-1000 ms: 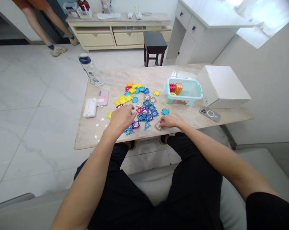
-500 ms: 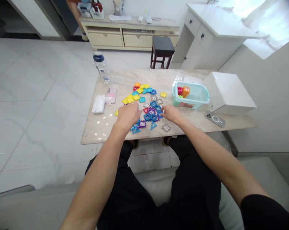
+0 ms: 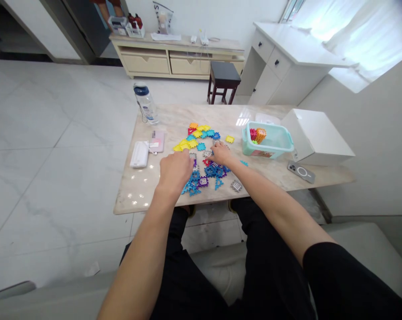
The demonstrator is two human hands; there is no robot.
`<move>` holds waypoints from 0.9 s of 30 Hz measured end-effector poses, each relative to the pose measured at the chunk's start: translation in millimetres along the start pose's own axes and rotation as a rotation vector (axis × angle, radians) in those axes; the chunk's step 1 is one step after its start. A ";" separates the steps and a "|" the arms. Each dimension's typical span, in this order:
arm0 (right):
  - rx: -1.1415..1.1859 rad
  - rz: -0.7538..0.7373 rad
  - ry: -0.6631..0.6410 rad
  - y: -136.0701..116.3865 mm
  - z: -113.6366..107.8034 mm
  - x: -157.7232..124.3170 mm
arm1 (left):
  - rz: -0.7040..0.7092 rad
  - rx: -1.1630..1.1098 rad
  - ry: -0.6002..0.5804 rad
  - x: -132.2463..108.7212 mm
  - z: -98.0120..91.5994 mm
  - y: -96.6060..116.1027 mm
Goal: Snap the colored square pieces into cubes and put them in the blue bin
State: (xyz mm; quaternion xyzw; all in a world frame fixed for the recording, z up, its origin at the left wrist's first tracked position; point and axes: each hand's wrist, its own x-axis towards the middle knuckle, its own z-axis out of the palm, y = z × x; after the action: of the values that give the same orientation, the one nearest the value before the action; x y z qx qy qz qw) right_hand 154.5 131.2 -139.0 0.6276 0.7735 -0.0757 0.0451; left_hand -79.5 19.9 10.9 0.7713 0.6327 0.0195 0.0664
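Interlocking plastic tiles with notched edges lie on the table between my hands. My left hand (image 3: 176, 170) is curled at the left of the pile, its fingertips mostly hidden, beside a grey-and-purple tile (image 3: 194, 163). My right hand (image 3: 221, 154) reaches over the pile with fingers somewhat apart, touching or close above a grey window tile (image 3: 207, 154). Dark blue tiles (image 3: 214, 170) are heaped below it. Yellow tiles (image 3: 185, 145) and a light blue tile (image 3: 201, 146) lie beyond my left hand. A lone grey tile (image 3: 236, 186) sits near the front edge.
A mint-green bin (image 3: 277, 147) with red and orange tiles stands at right, beside a white box (image 3: 321, 135) and a phone (image 3: 301, 171). A water bottle (image 3: 146, 104), a tissue pack (image 3: 140, 154) and a pink packet (image 3: 157, 141) are at left. Another person's legs show at the far back.
My right hand has moved left and away from me, from the blue tiles to the grey ones. A small blue tile now shows beside my right forearm. My left hand stays curled near the pile.
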 end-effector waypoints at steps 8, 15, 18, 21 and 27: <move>0.107 0.101 0.016 -5.2 7.5 9.9 | -0.033 -0.099 0.097 5.1 -6.2 -8.6; 0.071 0.021 0.041 -7.0 2.4 -2.4 | -0.022 -0.033 0.081 0.4 -4.4 -1.2; 0.048 0.065 0.033 -9.3 10.4 -2.7 | -0.036 -0.009 0.063 -3.6 -5.1 6.4; 0.058 0.130 -0.003 -9.9 16.8 3.5 | -0.041 -0.014 0.029 -7.1 -4.8 11.4; 0.096 0.110 -0.021 -1.4 10.9 14.6 | -0.091 -0.029 0.039 -0.3 -3.0 3.9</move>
State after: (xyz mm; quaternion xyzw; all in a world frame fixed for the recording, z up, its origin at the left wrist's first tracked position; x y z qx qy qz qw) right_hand 149.8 143.1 -152.0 0.6697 0.7330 -0.1164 0.0272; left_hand -76.1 19.1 14.4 0.7401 0.6680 0.0403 0.0661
